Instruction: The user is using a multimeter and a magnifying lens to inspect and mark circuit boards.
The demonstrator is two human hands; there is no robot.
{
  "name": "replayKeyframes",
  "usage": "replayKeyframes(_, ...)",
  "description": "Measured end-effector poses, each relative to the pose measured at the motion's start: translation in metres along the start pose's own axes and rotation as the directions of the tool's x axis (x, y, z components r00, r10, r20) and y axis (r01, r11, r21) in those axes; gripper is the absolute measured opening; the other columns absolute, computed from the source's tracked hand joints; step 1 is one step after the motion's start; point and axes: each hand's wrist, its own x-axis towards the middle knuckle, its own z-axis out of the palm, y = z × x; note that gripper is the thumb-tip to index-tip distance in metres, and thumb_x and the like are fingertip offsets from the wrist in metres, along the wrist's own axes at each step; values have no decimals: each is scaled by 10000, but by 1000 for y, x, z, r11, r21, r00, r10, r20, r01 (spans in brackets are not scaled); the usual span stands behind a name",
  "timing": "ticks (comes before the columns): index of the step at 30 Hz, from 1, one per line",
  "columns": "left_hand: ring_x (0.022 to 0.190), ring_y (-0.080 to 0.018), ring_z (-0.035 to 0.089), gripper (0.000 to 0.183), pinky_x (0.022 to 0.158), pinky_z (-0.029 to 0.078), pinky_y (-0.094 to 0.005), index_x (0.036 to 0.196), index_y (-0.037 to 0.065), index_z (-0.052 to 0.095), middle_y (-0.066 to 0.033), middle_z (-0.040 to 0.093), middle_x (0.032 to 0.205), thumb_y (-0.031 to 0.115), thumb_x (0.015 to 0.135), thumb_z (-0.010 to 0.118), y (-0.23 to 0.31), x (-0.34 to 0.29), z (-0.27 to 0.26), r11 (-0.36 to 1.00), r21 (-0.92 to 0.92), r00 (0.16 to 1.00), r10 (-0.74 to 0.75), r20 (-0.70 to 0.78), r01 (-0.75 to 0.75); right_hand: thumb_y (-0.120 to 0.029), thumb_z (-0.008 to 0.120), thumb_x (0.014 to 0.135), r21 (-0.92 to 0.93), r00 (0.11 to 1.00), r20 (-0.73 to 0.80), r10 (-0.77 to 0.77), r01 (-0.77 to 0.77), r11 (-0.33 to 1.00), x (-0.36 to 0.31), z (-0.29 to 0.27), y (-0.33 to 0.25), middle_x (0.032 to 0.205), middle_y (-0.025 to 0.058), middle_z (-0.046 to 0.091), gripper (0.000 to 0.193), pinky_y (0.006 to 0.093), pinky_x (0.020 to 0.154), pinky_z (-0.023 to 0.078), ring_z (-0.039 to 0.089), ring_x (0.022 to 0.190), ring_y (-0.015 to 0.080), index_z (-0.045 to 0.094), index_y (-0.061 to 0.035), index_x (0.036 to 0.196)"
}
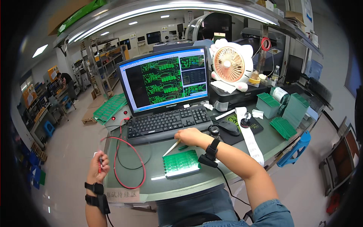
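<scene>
A green circuit board panel lies flat on the bench in front of me. My right hand is closed in a writing grip round a slim white pen-like stick, its lower end at the panel's upper left corner. At the bench's left edge my left hand is closed round test probes in red and black; the fingers partly cover them. From these a red cable loops across the bench, with a black cable beside it. A small dark green piece sits beneath my right hand.
Behind the panel stand a black keyboard and a monitor displaying a board layout. To the right are a mouse, a paper strip, stacked green boards and a white fan. More green boards lie at left.
</scene>
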Motion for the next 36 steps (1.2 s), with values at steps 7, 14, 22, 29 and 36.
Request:
replayKeyframes(7,587,-93,357,187,491,308,-231,840,78,498,0,408,736,194,987,483,-2,-27,93,702,-667,801,537,265,-250,-127,584,831,-132,998,16,-55,57,990,10,7,-3,998,104,634,123,435,701,548,672,855,325,646,-102,933)
replayKeyframes(14,593,-98,416,253,507,371,-240,881,45,517,-48,460,788,264,990,454,-59,28,151,930,-67,768,339,543,-363,-122,617,817,337,950,-305,60,49,940,-33,-31,5,881,103,591,144,397,603,509,638,682,288,512,-44,879)
replayKeyframes(22,972,-204,595,406,889,461,-350,961,0,633,-109,619,1012,307,959,367,-122,69,112,945,290,880,-7,475,-149,-242,527,969,494,911,-273,310,-144,857,-126,-22,-35,734,17,657,181,356,546,490,660,626,246,525,-62,952)
replayKeyframes(29,1093,-218,548,412,1004,390,-368,1016,-22,641,-119,620,1111,267,968,352,-146,65,116,904,423,819,-204,537,-52,-510,672,802,280,972,19,234,-230,932,-131,-8,-59,749,61,640,436,408,558,468,642,686,305,511,-115,893)
replayKeyframes(36,1007,-181,556,403,940,387,-315,977,-6,670,-88,656,1025,263,969,371,-154,68,114,894,434,821,-162,547,-112,-490,647,841,290,973,-130,189,-145,946,-129,4,-59,765,85,624,420,407,601,475,630,718,316,495,-106,912)
